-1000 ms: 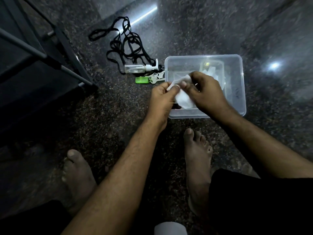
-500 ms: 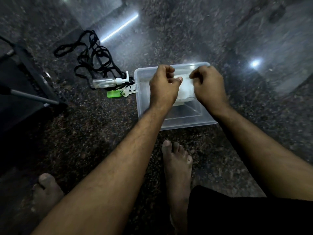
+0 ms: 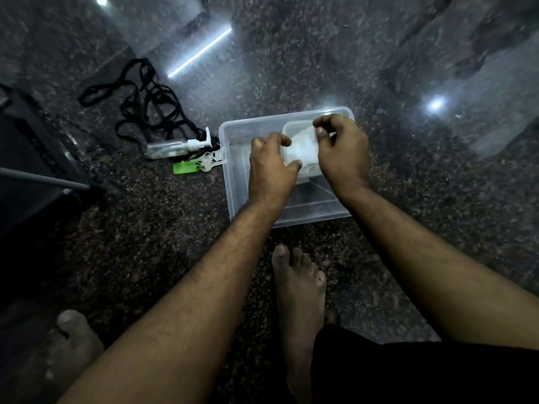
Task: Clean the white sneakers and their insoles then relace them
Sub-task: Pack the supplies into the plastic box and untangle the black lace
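A clear plastic tub [image 3: 230,182] stands on the dark speckled floor, with a smaller clear container [image 3: 294,125] inside it. A crumpled white cloth [image 3: 302,145] lies in that small container. My left hand [image 3: 269,170] grips the cloth's left side between thumb and curled fingers. My right hand [image 3: 342,151] pinches its upper right edge. Both hands are low over the tub. A tangle of black laces [image 3: 140,112] lies on the floor to the tub's left. No sneaker or insole is in view.
A clear pump bottle [image 3: 172,148] lies beside the tub's left wall, with a green key tag [image 3: 185,167] and keys [image 3: 210,158] just in front. A dark stand with a grey bar [image 3: 43,182] fills the left edge. My bare feet [image 3: 300,287] rest near the tub.
Both hands carried the white cloth from above the tub's near rim forward and down into the small container inside it. The view also shifted.
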Motion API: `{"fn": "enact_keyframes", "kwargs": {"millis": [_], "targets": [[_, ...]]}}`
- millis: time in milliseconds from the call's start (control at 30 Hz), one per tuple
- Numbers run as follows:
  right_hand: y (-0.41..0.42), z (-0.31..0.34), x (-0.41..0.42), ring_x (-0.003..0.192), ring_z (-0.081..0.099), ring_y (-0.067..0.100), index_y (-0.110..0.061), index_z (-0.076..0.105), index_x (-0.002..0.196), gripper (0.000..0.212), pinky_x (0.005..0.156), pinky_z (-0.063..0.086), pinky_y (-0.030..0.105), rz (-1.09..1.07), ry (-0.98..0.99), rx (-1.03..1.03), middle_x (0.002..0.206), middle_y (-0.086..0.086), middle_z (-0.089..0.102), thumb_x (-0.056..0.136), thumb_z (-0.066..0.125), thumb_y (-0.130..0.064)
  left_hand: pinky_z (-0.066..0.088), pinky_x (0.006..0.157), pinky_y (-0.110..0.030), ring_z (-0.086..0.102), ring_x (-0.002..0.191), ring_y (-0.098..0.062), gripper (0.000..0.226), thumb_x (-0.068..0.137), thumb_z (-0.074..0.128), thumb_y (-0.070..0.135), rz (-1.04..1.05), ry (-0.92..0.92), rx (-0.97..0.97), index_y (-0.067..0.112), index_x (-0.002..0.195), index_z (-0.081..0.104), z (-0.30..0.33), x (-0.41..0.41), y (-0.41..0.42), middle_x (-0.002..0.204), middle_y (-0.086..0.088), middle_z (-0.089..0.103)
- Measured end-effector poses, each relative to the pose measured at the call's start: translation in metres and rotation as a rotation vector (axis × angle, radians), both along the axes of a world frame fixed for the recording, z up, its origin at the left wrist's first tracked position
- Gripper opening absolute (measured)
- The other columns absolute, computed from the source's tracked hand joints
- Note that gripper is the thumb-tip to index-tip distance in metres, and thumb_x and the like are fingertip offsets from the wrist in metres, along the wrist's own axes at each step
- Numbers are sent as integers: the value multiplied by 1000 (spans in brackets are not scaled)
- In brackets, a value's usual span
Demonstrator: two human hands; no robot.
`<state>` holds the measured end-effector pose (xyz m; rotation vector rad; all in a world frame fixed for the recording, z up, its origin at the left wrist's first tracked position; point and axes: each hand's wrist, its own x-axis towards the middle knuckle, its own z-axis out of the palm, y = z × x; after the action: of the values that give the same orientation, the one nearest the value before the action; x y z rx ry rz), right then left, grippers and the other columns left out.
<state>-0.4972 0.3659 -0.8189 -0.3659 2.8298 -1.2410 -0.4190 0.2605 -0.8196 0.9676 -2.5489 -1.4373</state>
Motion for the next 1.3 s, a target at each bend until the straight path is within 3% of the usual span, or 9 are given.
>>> {"fn": "enact_keyframes", "kwargs": {"millis": [233,367,467,600,767,833,967,1133,1300], "targets": [[11,0,5,81,52,21,-9,60,101,13,59,41,32,286,185,500,105,7,49,89,64,-12,55,85,-37,62,95,-18,39,81,79,14,-4,-27,43,21,115,59,-2,1,4,113,-1,58],[6,3,2,96,57,27,-14,58,108,30,72,45,39,243,136,713,110,10,55,86,71,-29,56,82,-38,63,92,-18,36,81,76,12,11,-15,40,21,111,58,-3,4,7,107,1,60],[-6,7,-4,105,57,27,-14,54,116,39,76,48,40,253,79,809,117,11,55,87,72,-32,55,83,-37,63,94,-18,36,83,76,14,11,-11,53,21,113,57,-3,6,7,107,1,61],[-3,11,-10,103,56,26,-17,61,106,31,72,47,37,275,80,732,112,9,55,85,73,-37,56,84,-39,63,92,-18,36,85,74,16,-11,-44,34,23,117,59,-2,4,2,110,0,59],[6,11,-3,109,52,27,-26,75,105,24,80,49,41,293,194,752,114,6,55,89,66,-41,53,87,-43,55,106,-24,40,97,52,23,-252,-176,-162,30,136,58,1,5,4,119,-5,46],[9,6,-2,112,49,29,-29,75,109,22,83,48,41,328,134,768,121,6,53,93,60,-32,53,87,-47,54,108,-28,35,99,49,29,-300,-249,-225,27,131,62,3,3,5,119,-8,44],[13,2,-5,122,44,31,-29,75,111,26,94,48,41,384,-41,609,138,11,46,93,58,-20,52,87,-44,55,109,-29,33,100,51,36,-318,-324,-349,13,118,67,8,-2,7,126,-10,45],[13,7,1,125,46,26,-22,73,116,24,89,51,38,332,58,444,137,11,48,95,61,-23,47,88,-36,57,113,-25,42,100,54,30,-226,-178,-217,20,140,51,14,5,7,134,-8,47],[22,13,13,116,50,25,-16,61,125,35,90,50,41,238,56,397,126,8,51,92,63,-24,53,89,-41,64,102,-27,50,96,58,22,-81,-20,-78,21,144,46,11,13,12,127,-11,57]]}}
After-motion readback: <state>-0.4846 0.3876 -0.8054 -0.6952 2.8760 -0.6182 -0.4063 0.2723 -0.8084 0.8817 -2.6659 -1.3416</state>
